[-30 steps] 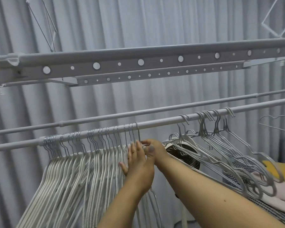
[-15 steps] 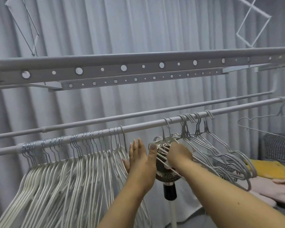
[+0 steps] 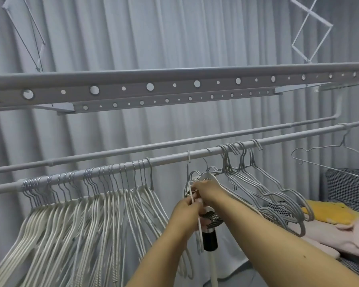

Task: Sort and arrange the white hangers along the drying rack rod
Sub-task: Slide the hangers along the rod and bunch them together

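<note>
Centre of frame: left hand (image 3: 188,211) and right hand (image 3: 206,189) both have fingers curled round one white hanger (image 3: 195,212), hooked on the rod (image 3: 170,160); sorted white hangers (image 3: 87,208) crowd lower left; grey hangers (image 3: 263,191) hang right.

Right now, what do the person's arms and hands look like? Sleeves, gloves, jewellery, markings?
Both forearms are bare as far as the frame shows: no sleeve reaches the visible part. The left hand and right hand wear no gloves, and no rings, watch or bracelet show. The right forearm carries a few small dark moles. Fingernails are too blurred to judge here.
</note>
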`<action>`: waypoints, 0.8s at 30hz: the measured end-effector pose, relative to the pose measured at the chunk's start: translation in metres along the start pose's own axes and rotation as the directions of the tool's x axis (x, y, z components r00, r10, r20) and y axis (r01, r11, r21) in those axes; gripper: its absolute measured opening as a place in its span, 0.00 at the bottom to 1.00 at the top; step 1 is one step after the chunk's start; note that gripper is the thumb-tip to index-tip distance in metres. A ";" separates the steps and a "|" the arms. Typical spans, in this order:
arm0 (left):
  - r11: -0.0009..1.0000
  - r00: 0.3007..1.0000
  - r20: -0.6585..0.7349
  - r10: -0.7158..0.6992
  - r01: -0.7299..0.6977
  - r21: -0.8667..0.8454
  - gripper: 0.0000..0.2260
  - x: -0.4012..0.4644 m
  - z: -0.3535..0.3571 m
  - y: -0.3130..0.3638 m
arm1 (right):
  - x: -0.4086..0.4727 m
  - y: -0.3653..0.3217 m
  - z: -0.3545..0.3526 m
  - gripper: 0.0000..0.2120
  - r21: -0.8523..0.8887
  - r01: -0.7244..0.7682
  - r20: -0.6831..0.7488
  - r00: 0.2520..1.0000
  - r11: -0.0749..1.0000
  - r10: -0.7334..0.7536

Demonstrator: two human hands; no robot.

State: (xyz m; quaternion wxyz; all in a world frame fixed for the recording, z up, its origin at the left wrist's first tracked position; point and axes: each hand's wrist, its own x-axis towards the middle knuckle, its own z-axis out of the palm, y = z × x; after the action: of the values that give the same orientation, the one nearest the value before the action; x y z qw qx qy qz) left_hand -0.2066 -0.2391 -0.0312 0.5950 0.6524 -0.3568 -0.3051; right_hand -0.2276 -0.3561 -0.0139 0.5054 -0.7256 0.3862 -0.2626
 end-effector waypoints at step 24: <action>0.989 0.971 -0.237 -0.014 -0.021 -0.143 0.13 0.021 -0.006 0.029 | 0.013 0.019 0.003 0.22 0.259 0.073 0.004 0.997 0.963 -0.077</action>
State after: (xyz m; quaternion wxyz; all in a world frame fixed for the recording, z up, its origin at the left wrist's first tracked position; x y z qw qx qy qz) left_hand -0.1934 -0.2542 -0.0009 0.6797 0.6387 -0.2611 -0.2487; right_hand -0.2242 -0.3690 -0.0332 0.5880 -0.6695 0.3173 -0.3247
